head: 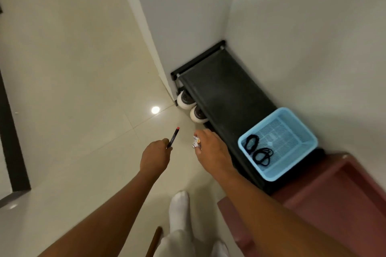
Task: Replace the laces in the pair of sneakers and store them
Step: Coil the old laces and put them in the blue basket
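Two sneakers with white toe caps (191, 107) stick out from the lower shelf of a black shoe rack (225, 94) in the corner. A light blue basket (292, 165) on the rack's top holds two coiled black laces (258, 150). My left hand (155, 157) grips a dark pen with a red tip (173, 136) above the floor. My right hand (211, 150) holds a small black-and-white patterned item (196, 142) next to the rack's front edge; what the item is I cannot tell.
Pale floor tiles spread to the left. A reddish-brown cabinet (334, 200) stands at the lower right beside the rack. My white-socked foot (179, 208) is on the floor below my hands. White walls (302, 37) close the corner.
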Available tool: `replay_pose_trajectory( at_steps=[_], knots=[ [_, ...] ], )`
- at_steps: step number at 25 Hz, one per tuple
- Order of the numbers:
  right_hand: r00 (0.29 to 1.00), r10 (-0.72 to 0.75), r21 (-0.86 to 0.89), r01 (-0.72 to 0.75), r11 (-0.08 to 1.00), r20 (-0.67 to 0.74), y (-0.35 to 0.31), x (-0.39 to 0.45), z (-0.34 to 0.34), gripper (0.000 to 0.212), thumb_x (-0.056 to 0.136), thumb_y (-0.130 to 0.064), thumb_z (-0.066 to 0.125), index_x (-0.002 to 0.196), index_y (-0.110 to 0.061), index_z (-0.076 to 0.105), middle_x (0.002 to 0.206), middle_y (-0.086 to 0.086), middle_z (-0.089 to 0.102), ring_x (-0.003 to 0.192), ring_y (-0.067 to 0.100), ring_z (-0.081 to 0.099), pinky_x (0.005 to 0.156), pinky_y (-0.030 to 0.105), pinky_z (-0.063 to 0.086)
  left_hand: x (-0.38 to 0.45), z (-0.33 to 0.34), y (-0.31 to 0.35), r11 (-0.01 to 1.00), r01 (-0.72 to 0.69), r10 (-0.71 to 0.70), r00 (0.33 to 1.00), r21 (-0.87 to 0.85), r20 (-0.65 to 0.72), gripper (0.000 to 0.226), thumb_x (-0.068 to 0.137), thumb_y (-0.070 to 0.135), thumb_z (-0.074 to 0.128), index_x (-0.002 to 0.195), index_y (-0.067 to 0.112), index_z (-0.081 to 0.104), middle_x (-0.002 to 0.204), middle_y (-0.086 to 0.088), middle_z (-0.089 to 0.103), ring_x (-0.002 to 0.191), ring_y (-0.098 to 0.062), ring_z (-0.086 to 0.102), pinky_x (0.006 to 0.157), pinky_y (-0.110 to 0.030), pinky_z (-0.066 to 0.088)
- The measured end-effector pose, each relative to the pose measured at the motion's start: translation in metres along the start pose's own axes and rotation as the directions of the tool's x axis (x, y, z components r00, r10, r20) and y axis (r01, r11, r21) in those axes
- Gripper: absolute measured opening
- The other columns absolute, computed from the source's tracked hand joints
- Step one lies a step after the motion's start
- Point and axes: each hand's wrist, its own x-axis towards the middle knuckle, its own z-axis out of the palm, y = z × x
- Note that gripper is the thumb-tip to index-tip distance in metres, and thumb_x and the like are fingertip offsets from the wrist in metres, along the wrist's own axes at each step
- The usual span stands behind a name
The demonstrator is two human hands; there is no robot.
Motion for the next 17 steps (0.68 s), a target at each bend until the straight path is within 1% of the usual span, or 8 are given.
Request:
replay_pose_trajectory(
  at_steps=[2,4,7,9,11,15,17],
  knots=[
    [0.998,0.009,0.007,-0.009,1.000,-0.058,0.004,-0.009,-0.035,0.036,0.094,-0.020,0.068,0.128,-0.022,0.057,0.118,0.001,0.060,0.106,0.021,0.058,0.087,0.033,0.051,-0.007,-0.025,0.027,0.997,-0.071,0.072,0.997,0.022,-0.037,0.017,0.102,0.028,0.057,0.098,0.014,0.064,0.077,-0.001,0.061,0.070,-0.023,0.055,0.058,-0.034,0.038],
    [0.993,0.062,0.022,-0.060,0.998,-0.099,0.016,-0.025,-0.075,0.035,0.095,-0.022,0.068,0.128,-0.023,0.057,0.117,0.000,0.059,0.104,0.020,0.057,0.084,0.035,0.053,-0.015,-0.047,0.061,0.989,-0.145,0.148,0.988,0.040,-0.055,0.017,0.102,0.029,0.057,0.098,0.014,0.066,0.077,0.001,0.060,0.071,-0.022,0.056,0.059,-0.034,0.041],
    [0.976,0.168,0.023,-0.166,0.986,-0.140,0.046,-0.048,-0.126,0.030,0.097,-0.023,0.066,0.126,-0.023,0.055,0.115,-0.001,0.059,0.102,0.020,0.058,0.082,0.037,0.054,-0.026,-0.074,0.118,0.960,-0.278,0.280,0.959,0.048,-0.054,0.018,0.103,0.030,0.057,0.101,0.016,0.067,0.082,0.001,0.064,0.073,-0.019,0.056,0.062,-0.033,0.045],
    [0.956,0.245,0.037,-0.242,0.970,-0.160,0.068,-0.061,-0.150,0.028,0.099,-0.023,0.062,0.127,-0.023,0.056,0.114,-0.001,0.060,0.103,0.021,0.060,0.083,0.041,0.054,-0.030,-0.084,0.153,0.933,-0.359,0.361,0.931,0.031,-0.056,0.016,0.103,0.030,0.057,0.102,0.018,0.068,0.086,0.000,0.067,0.075,-0.018,0.058,0.066,-0.033,0.050],
    [0.932,0.315,0.072,-0.307,0.949,-0.178,0.089,-0.071,-0.166,0.030,0.100,-0.023,0.062,0.130,-0.021,0.056,0.115,-0.001,0.061,0.105,0.020,0.060,0.086,0.040,0.055,-0.030,-0.090,0.182,0.908,-0.418,0.418,0.908,0.019,-0.037,0.016,0.103,0.030,0.056,0.102,0.019,0.067,0.087,0.001,0.065,0.076,-0.015,0.059,0.068,-0.031,0.052],
    [0.896,0.399,0.052,-0.397,0.916,-0.194,0.121,-0.080,-0.174,0.032,0.100,-0.026,0.064,0.131,-0.020,0.057,0.116,-0.002,0.062,0.106,0.019,0.060,0.081,0.035,0.055,-0.021,-0.085,0.223,0.871,-0.492,0.492,0.871,0.019,0.016,0.017,0.105,0.030,0.053,0.103,0.017,0.065,0.085,0.004,0.057,0.077,-0.012,0.054,0.066,-0.026,0.042],
    [0.880,0.439,0.056,-0.437,0.898,-0.183,0.131,-0.076,-0.169,0.029,0.100,-0.026,0.064,0.128,-0.020,0.058,0.114,-0.002,0.062,0.104,0.019,0.061,0.077,0.034,0.055,-0.013,-0.077,0.232,0.864,-0.503,0.502,0.864,0.014,0.042,0.019,0.105,0.031,0.052,0.105,0.017,0.066,0.087,0.004,0.059,0.080,-0.013,0.056,0.069,-0.028,0.048]
  ],
)
